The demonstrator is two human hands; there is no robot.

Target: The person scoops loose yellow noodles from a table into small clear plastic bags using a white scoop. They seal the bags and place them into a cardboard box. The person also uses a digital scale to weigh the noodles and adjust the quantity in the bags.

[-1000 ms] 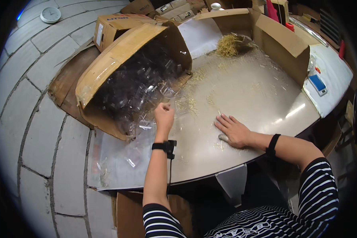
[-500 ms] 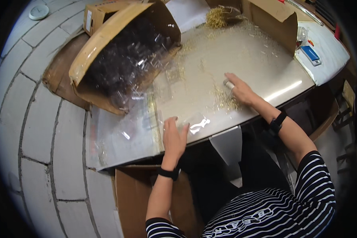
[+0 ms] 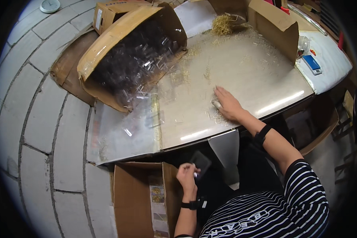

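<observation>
My left hand (image 3: 187, 175) is closed on a small clear plastic box (image 3: 202, 162), held just below the table's front edge, beside an open carton. My right hand (image 3: 228, 105) lies with fingers stretched out on the table (image 3: 242, 77), palm down. Something pale covers its thumb. Loose small gold wire pieces (image 3: 217, 117) are under and beside that hand; their exact kind is too small to tell. Many clear plastic boxes (image 3: 135, 59) fill a tilted cardboard box (image 3: 107, 41) at the left, some spilling onto the table.
The open carton (image 3: 137, 198) below the table holds flat clear boxes with gold contents (image 3: 157, 194). A heap of gold wire pieces (image 3: 222, 24) sits at the far side. Cardboard (image 3: 273, 27) stands far right, near a blue-and-white device (image 3: 312, 63). A round clock (image 3: 50, 5) is far left.
My left hand has dropped from the table's front edge to below it, now with the clear box. My right hand has slid left and slightly nearer among the gold pieces.
</observation>
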